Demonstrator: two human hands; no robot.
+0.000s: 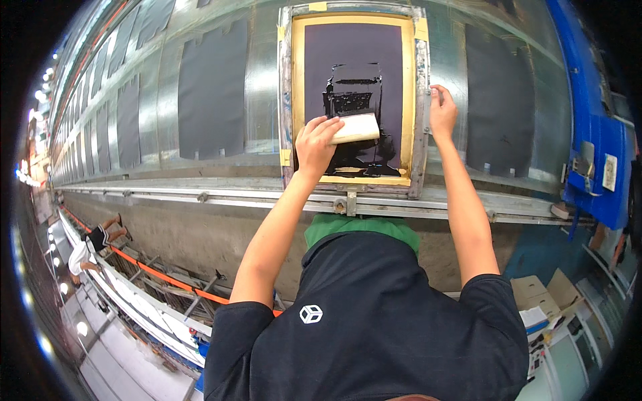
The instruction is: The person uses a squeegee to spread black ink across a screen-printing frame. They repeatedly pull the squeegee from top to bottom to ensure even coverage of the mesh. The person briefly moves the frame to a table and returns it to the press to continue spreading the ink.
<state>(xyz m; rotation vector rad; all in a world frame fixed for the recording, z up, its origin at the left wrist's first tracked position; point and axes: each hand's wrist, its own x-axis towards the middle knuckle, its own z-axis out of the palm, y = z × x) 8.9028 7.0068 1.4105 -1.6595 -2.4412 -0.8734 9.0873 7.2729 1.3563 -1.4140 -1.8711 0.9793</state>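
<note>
My left hand [315, 144] is closed around one end of a squeegee [361, 128] with a pale, wide handle and a dark blade edge. The squeegee lies across the dark mesh of a screen-printing frame [421, 67], where wet black ink [364, 157] spreads below and above it. Yellow tape borders the mesh inside the worn metal frame. At the frame's right side, my right hand [443, 113] has its fingers curled against the outer edge. Its fingertips are partly hidden.
Dark fabric panels [212, 93] lie along the long shiny table, with another panel [500, 100] to the right. A metal rail [254, 195] runs along the near edge. Blue machinery [602, 160] stands far right, above cardboard boxes [535, 294]. Another person [83, 252] is at far left.
</note>
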